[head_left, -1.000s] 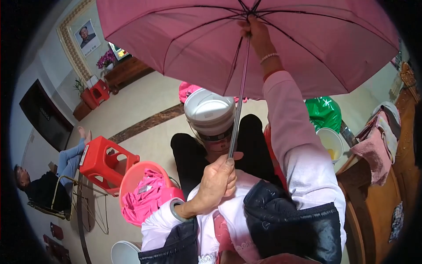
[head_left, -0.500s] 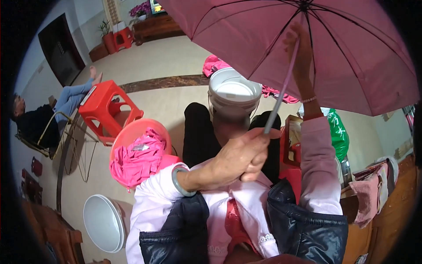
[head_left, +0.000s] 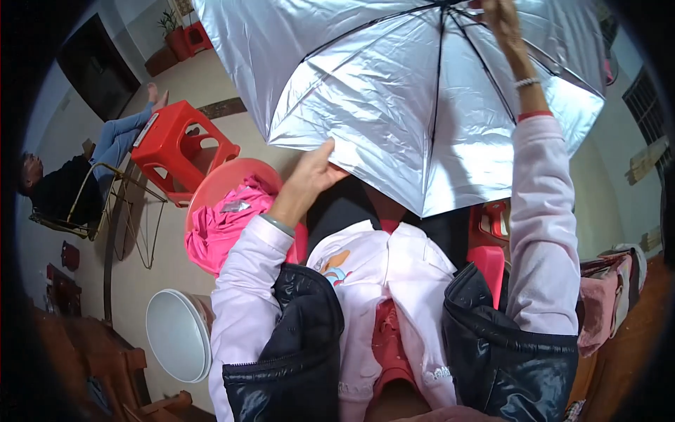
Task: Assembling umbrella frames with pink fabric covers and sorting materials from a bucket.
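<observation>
An opened umbrella (head_left: 380, 105) spreads across the top of the head view, its silver side with black ribs facing me. My left hand (head_left: 314, 171) pinches the canopy's near-left edge, thumb on the silver fabric and fingers beneath. Beside the hub, at the top edge of the view, my right hand (head_left: 500, 24) is closed on the umbrella; its fingers are partly cut off, so its exact hold is hard to see. The near edge of the canopy hangs over my knees and hides much of the floor ahead.
A pink basin (head_left: 271, 172) with bright pink cloth (head_left: 226, 228) stands at my left, by a red plastic stool (head_left: 184, 151). Nearer lies a white round tub (head_left: 176, 336). Farther left a person (head_left: 67, 186) reclines on a metal-framed chair. Towels (head_left: 601, 306) hang at the right.
The umbrella has turned, showing silver where pink showed before. My left hand has left the shaft and moved left to the canopy edge. My right hand remains near the hub, now higher.
</observation>
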`<action>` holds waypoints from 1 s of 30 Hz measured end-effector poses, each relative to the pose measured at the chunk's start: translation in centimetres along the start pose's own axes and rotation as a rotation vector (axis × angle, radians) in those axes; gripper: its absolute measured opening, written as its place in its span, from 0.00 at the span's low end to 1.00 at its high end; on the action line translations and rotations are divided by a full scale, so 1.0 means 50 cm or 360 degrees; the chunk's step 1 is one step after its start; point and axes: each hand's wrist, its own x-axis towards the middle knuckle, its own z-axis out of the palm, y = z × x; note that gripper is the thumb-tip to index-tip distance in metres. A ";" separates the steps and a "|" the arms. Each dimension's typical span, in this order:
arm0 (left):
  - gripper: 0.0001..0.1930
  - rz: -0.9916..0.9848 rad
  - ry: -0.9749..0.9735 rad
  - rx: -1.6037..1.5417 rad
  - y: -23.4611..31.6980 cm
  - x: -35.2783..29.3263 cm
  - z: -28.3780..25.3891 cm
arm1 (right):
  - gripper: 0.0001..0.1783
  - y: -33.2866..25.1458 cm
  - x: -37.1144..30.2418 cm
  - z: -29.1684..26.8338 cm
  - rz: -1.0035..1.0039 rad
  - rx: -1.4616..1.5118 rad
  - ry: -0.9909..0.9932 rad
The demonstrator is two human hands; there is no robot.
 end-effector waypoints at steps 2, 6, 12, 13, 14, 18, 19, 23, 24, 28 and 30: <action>0.14 0.0059 -0.0057 -0.0113 -0.041 -0.023 -0.004 | 0.20 -0.014 -0.094 0.123 0.0540 0.0421 -0.0249; 0.15 -0.0138 -0.0055 -0.0141 -0.113 -0.004 0.001 | 0.20 0.076 -0.228 0.219 0.0643 -0.0273 -0.1116; 0.17 -0.0357 0.0074 0.0246 -0.150 -0.049 0.003 | 0.18 -0.125 -0.547 0.293 0.0094 -0.0345 -0.1583; 0.16 -0.0352 -0.0073 0.0301 -0.152 -0.054 -0.003 | 0.16 -0.140 -0.565 0.286 -0.0061 -0.0360 -0.1492; 0.16 -0.0353 -0.0228 0.0360 -0.154 -0.053 -0.007 | 0.16 -0.149 -0.573 0.276 -0.0058 -0.0366 -0.1489; 0.13 -0.0511 -0.0664 0.1002 -0.143 -0.065 0.013 | 0.11 -0.154 -0.594 0.229 0.0117 -0.0377 -0.1295; 0.12 -0.0592 -0.0810 0.1305 -0.138 -0.069 0.026 | 0.11 -0.149 -0.601 0.215 0.0110 -0.0390 -0.1270; 0.12 -0.0119 -0.1144 0.1797 -0.121 -0.103 0.061 | 0.05 -0.126 -0.616 0.169 -0.0088 -0.0613 -0.1318; 0.13 -0.0174 -0.1113 0.1753 -0.102 -0.117 0.073 | 0.05 -0.124 -0.611 0.155 -0.0105 -0.0612 -0.1281; 0.10 0.1109 -0.0697 0.2388 -0.063 -0.104 0.062 | 0.03 -0.115 -0.597 0.095 -0.0052 -0.1106 -0.1374; 0.08 0.1301 -0.0607 0.2578 -0.062 -0.081 0.038 | 0.03 -0.107 -0.593 0.074 -0.0026 -0.1371 -0.1285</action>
